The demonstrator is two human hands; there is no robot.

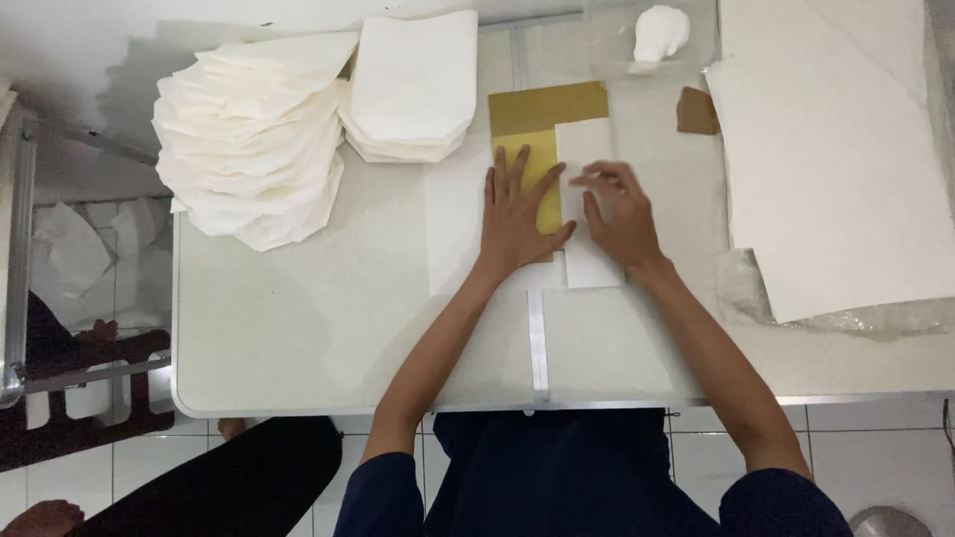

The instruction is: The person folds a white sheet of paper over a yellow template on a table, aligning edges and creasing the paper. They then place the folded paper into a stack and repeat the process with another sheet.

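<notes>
a tan rectangular cardboard template (545,109) lies near the far middle of the white folding table (298,328), its long axis running from the person toward the far edge. a white paper sheet (587,204) is folded over its right half, a narrow strip with the same long axis, its near end reaching past the cardboard toward the person. the left hand (514,211) rests open and flat, fingers spread and pointing away, pressing the cardboard. the right hand (619,211) lies on the white strip, fingers bent, fingertips pinching its left edge. a fanned stack of white folded paper bags (249,149) fills the far left corner; large white paper sheets (836,169) cover the right side. bare tabletop lies open near the person.
</notes>
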